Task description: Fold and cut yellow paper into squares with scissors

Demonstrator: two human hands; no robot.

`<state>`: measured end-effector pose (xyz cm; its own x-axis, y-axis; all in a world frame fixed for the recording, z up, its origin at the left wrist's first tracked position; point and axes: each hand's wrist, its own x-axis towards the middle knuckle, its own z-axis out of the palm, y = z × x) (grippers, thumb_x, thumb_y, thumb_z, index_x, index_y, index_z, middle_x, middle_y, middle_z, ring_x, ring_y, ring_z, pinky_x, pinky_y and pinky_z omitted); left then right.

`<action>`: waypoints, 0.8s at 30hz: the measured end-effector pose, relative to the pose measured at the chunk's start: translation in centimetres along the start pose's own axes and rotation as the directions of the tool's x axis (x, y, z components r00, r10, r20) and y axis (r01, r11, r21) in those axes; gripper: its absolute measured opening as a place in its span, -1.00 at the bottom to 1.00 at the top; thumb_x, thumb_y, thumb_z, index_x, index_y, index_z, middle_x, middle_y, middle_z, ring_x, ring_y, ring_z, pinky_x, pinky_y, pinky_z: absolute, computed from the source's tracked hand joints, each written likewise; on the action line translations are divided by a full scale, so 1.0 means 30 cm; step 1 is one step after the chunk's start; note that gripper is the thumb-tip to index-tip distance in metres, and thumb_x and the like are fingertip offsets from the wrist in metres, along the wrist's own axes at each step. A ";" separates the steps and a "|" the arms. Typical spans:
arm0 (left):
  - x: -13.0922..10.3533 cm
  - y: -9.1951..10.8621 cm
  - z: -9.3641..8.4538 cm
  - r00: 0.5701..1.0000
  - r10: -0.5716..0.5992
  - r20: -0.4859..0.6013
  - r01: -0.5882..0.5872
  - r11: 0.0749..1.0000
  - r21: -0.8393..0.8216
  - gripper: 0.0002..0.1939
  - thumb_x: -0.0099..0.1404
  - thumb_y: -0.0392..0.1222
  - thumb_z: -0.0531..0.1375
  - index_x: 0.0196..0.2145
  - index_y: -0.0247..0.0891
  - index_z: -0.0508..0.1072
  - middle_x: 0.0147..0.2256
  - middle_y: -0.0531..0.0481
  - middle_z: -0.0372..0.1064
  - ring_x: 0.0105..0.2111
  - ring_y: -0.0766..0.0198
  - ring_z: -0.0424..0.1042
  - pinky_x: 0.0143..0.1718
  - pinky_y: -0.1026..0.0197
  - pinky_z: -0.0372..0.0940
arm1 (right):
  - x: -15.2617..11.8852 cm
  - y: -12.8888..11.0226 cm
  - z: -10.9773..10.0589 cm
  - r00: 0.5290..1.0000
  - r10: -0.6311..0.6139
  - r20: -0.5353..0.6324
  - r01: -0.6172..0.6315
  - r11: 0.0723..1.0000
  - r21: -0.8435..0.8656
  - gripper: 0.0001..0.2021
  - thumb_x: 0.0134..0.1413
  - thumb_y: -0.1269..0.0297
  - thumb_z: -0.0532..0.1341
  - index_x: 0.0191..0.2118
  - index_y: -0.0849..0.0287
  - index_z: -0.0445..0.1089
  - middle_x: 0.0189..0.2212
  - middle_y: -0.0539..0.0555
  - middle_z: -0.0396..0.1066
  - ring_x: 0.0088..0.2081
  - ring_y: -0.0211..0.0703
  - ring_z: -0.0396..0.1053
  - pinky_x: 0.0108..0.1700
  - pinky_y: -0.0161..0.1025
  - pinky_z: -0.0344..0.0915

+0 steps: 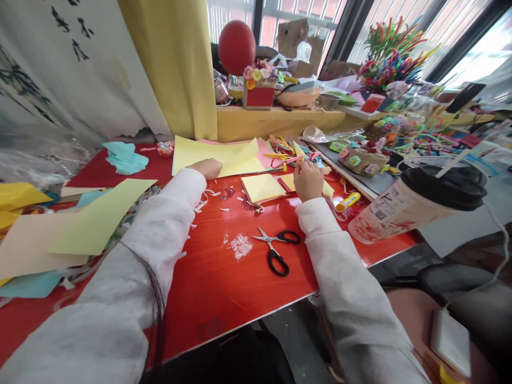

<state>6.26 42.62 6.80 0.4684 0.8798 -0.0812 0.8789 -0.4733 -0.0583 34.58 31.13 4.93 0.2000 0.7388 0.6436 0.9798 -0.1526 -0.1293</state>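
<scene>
One left hand (209, 168) sits curled on a big smooth sheet of yellow paper (222, 156); can't tell if that grip's pinching it. Right hand (309, 181) is bunched up by some skinny colourful strips (282, 156), can't see what its grip has either. Between them there's a squarish yellow card (264, 188) on the glossy red tabletop (224, 298), then metal scissors (270, 240) with round black handles, blades apart.

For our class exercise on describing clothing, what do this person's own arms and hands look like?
Both the left sleeve and right sleeve are plain, whitish, loose and creased, reaching the wrists. Thin dark strands cross the left one. The left hand and right hand are ungloved.
</scene>
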 end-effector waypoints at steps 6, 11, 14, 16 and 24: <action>-0.014 0.028 -0.004 0.986 -0.102 -0.130 0.101 0.995 -0.012 -0.69 0.24 -0.26 0.00 -0.18 -0.41 0.46 -0.14 -0.37 0.41 -0.08 -0.07 0.38 -0.14 0.07 0.22 | -0.001 -0.004 0.001 1.000 -0.002 0.022 0.002 1.000 -0.023 -0.73 0.16 0.41 -0.02 -0.19 0.26 0.42 -0.22 0.21 0.47 -0.13 0.06 0.32 -0.08 -0.06 0.08; -0.035 0.047 -0.033 0.899 -0.277 -0.339 0.248 0.960 -0.127 -0.60 0.25 -0.32 -0.09 -0.02 -0.46 0.34 -0.19 -0.42 0.42 -0.13 -0.10 0.41 -0.18 0.00 0.24 | 0.001 0.001 0.002 1.000 -0.005 0.020 0.005 1.000 -0.014 -0.73 0.18 0.40 -0.04 -0.19 0.25 0.41 -0.21 0.21 0.46 -0.13 0.05 0.31 -0.08 -0.05 0.07; -0.063 0.035 -0.089 0.792 -0.350 -0.500 0.259 0.934 -0.244 -0.63 0.27 -0.34 -0.09 -0.03 -0.43 0.34 -0.21 -0.37 0.43 -0.16 -0.06 0.42 -0.19 0.00 0.24 | 0.001 -0.003 0.001 1.000 -0.008 0.017 0.008 1.000 -0.006 -0.72 0.17 0.41 -0.04 -0.18 0.26 0.40 -0.22 0.22 0.45 -0.12 0.07 0.30 -0.07 -0.02 0.08; -0.097 0.025 -0.148 0.690 -0.380 -0.616 0.207 0.919 -0.335 -0.67 0.28 -0.34 -0.05 -0.07 -0.35 0.39 -0.24 -0.24 0.46 -0.19 0.04 0.42 -0.18 0.06 0.24 | 0.000 -0.010 -0.001 1.000 -0.013 0.006 0.013 1.000 0.013 -0.72 0.16 0.41 -0.04 -0.15 0.27 0.38 -0.21 0.25 0.42 -0.10 0.10 0.28 -0.07 0.00 0.10; -0.438 0.113 -0.394 0.321 -0.326 -0.889 -0.316 0.848 -0.425 -0.81 0.27 -0.29 0.11 -0.21 -0.27 0.50 -0.28 0.11 0.49 -0.25 0.40 0.42 -0.21 0.33 0.27 | -0.003 -0.015 -0.028 0.976 -0.186 -0.112 0.215 0.898 0.384 -0.51 0.09 0.39 0.06 0.16 0.29 0.04 -0.08 0.24 0.32 -0.01 0.02 0.22 0.04 0.03 0.17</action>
<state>4.14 29.97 19.43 -0.0562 0.4758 0.8778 0.6354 -0.6611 0.3990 34.11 30.58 5.56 0.0132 0.6763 0.7365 0.9240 0.2732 -0.2674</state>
